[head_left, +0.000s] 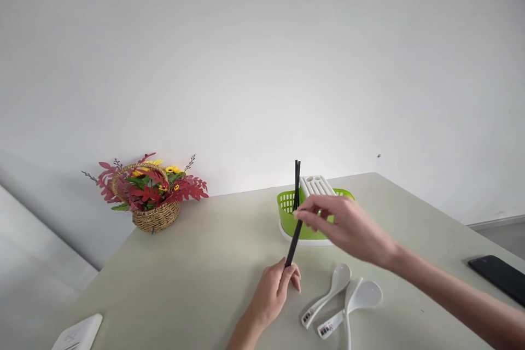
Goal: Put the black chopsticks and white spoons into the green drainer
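Observation:
Dark chopsticks [293, 246] slant upward between my two hands. My left hand [271, 291] is closed around their lower end. At their upper end, the fingertips of my right hand [342, 221] are pinched together. Just behind, black chopsticks [296, 183] stand upright in the left part of a green cutlery holder [289, 223] with a white base. A white slotted block [315, 183] with round holes rises from the holder's middle, and my right hand hides part of the holder. White spoons [331, 291] with printed labels lie on the table, partly overlapping, to the right of my left hand.
A wicker basket [156, 217] of red leaves and yellow flowers stands at the table's back left. A black phone [498, 278] lies near the right edge. A white flat object [80, 333] is at the front left. The table [197, 279] meets a white wall behind.

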The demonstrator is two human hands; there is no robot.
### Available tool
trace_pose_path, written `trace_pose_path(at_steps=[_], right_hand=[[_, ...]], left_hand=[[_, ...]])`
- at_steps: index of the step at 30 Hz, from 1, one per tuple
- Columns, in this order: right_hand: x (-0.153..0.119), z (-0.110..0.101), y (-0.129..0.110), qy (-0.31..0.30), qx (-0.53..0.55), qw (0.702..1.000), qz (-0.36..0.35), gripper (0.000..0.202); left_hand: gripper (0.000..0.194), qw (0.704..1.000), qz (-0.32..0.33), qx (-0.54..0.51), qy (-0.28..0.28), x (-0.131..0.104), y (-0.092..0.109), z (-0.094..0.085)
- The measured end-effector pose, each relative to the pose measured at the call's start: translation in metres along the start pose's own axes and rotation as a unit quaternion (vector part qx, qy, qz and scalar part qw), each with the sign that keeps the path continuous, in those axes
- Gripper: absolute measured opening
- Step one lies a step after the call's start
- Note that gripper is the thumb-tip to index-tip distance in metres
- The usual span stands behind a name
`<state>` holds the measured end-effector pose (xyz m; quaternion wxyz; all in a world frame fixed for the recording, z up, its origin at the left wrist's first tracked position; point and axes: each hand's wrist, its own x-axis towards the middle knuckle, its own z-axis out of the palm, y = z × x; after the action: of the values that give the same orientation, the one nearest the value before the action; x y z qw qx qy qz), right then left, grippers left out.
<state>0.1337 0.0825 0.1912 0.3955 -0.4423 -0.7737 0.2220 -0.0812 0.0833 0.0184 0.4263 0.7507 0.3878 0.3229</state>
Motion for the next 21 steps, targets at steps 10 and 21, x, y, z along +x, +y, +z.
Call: trace_pose_path(at_steps=[10, 21], right_hand=[[0.049, -0.092, -0.003, 0.221, 0.02, 0.975, 0.013, 0.038], [0.11, -0.029, 0.068, 0.041, -0.108, 0.991, 0.067, 0.036]], left_hand=[[0.04, 0.999, -0.047, 0.019, 0.005, 0.003, -0.001, 0.001], [0.044, 0.998, -0.058, -0.001, 0.013, 0.003, -0.004, 0.002]])
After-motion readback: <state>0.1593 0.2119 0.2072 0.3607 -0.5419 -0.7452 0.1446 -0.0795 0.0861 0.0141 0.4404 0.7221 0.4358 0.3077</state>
